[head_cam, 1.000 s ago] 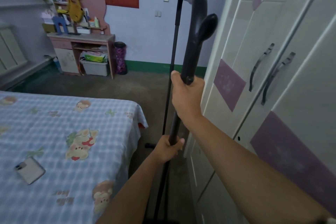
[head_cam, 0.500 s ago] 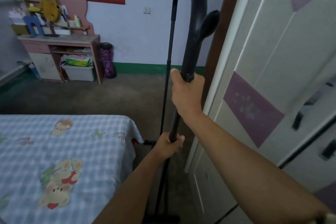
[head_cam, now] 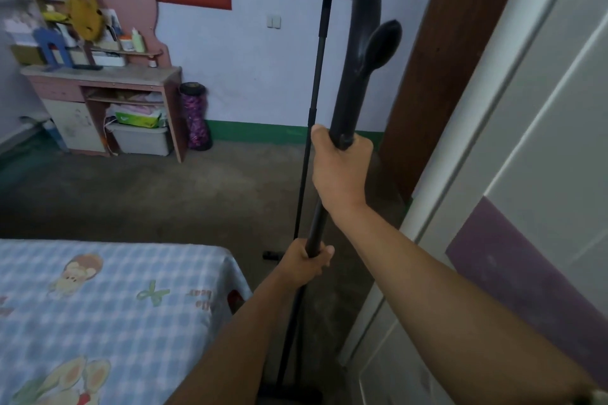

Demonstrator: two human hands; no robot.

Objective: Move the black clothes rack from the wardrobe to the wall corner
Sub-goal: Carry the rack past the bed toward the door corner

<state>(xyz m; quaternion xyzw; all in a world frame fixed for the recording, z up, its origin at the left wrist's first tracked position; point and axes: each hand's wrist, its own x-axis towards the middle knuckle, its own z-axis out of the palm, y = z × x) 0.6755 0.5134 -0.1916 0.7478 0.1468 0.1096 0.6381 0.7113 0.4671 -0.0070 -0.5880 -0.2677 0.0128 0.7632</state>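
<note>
Clothes rack (head_cam: 357, 76): smooth matt black post, looks like plastic or coated metal. Beside it, wardrobe (head_cam: 543, 141): smooth, faintly glossy white panels with matt purple insets. Left of rack, bed sheet (head_cam: 98, 306): soft checked cloth. Floor (head_cam: 164, 200): rough, dull concrete.

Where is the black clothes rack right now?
Center of the head view: the black clothes rack stands upright between the bed and the wardrobe, gripped by the right hand above the left hand.
</note>
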